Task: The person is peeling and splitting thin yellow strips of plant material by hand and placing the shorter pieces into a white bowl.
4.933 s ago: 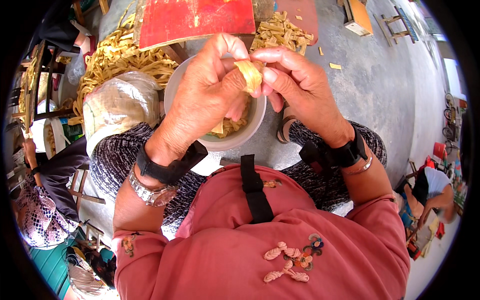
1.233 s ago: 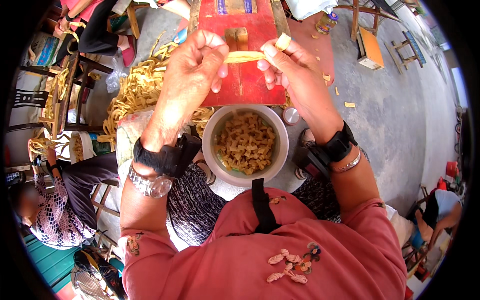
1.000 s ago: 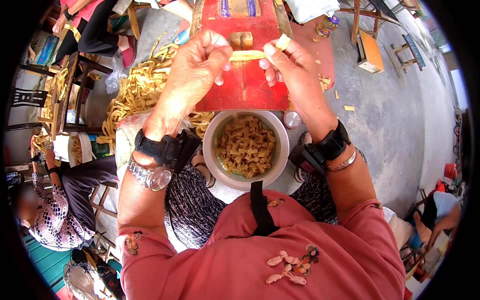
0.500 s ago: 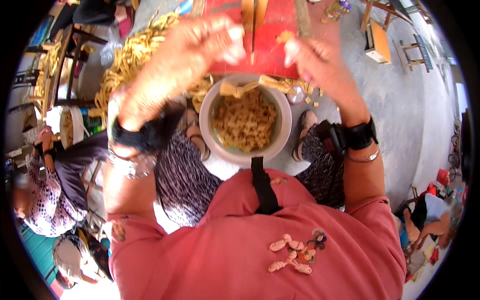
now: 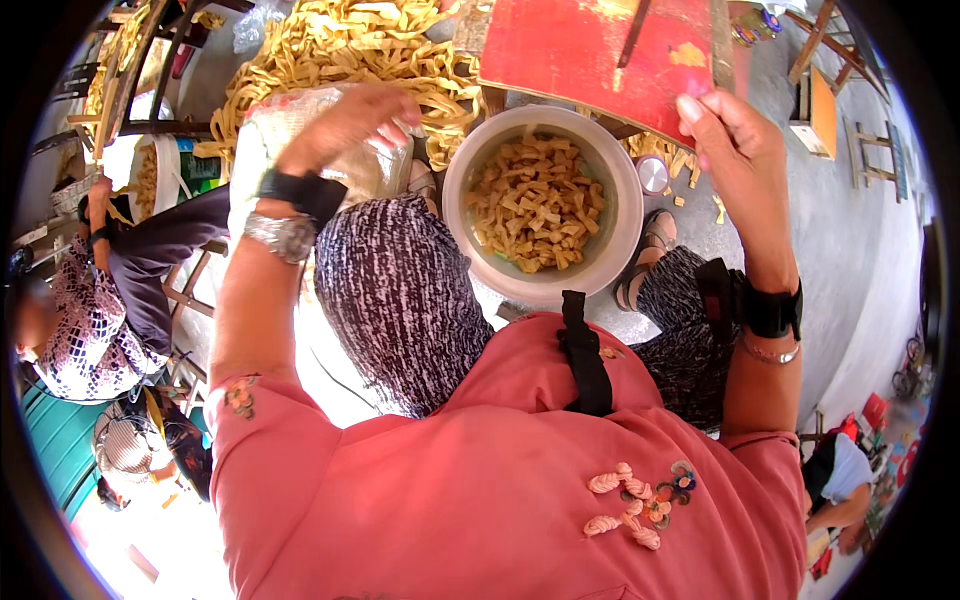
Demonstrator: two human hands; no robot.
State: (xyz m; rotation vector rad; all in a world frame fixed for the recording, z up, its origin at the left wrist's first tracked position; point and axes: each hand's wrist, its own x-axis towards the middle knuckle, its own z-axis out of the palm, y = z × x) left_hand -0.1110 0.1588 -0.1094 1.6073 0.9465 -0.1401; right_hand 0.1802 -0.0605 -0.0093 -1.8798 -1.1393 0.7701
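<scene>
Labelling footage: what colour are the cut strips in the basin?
The cut strips are yellowish brown; head view.

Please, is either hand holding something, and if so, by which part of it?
Nothing is visibly held in the right hand, loosely curled near the red board. The left hand is too blurred to tell.

Coral-pink top (image 5: 440, 470), embroidered flowers (image 5: 240, 397), knotted fastenings (image 5: 604, 483), black wrist straps (image 5: 770, 310), silver watch (image 5: 283, 238), bangle (image 5: 768, 352), speckled trousers (image 5: 395, 300)

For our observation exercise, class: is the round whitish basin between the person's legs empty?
No, small cut yellow-brown pieces lie heaped inside the round whitish basin.
</scene>
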